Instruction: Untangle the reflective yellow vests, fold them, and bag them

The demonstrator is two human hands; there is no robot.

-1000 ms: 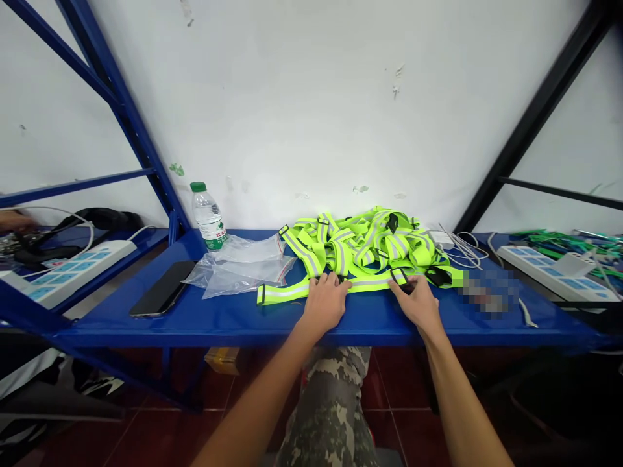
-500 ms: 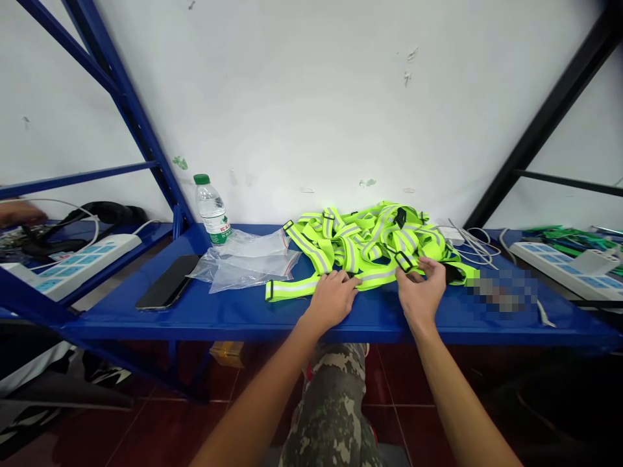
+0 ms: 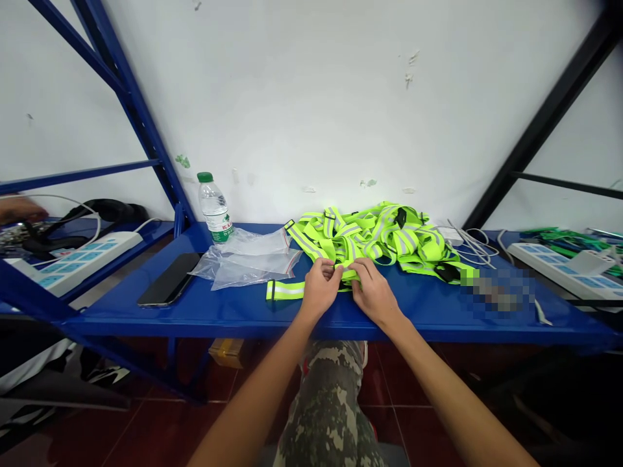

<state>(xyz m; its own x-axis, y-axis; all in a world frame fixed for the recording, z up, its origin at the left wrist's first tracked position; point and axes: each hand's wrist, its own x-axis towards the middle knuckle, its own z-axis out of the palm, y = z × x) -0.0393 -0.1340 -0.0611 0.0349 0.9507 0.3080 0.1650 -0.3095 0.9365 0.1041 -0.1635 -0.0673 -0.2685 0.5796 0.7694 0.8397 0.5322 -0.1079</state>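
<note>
Both hands meet at the front of a tangled heap of neon-yellow reflective straps [image 3: 374, 233] with grey stripes and black buckles. My left hand [image 3: 321, 288] is closed on a reflective strap [image 3: 288, 291], whose flat end with a black slider points left along the table. Right beside it, my right hand [image 3: 374, 290] pinches a folded part of a strap between thumb and fingers. Whether both hold one and the same strap, I cannot tell. The fingers partly cover the folded section.
Clear plastic zip bags [image 3: 250, 256] lie left of the straps, with a black phone [image 3: 169, 279] and a water bottle [image 3: 215, 211] beyond. White cables [image 3: 474, 243] lie at right. Power strips [image 3: 90, 263] flank the blue table [image 3: 204, 324]. Another person's hand [image 3: 22, 209] shows far left.
My right hand has moved left, away from the buckle at the right, to beside my left hand. The strap between them is now bunched and folded.
</note>
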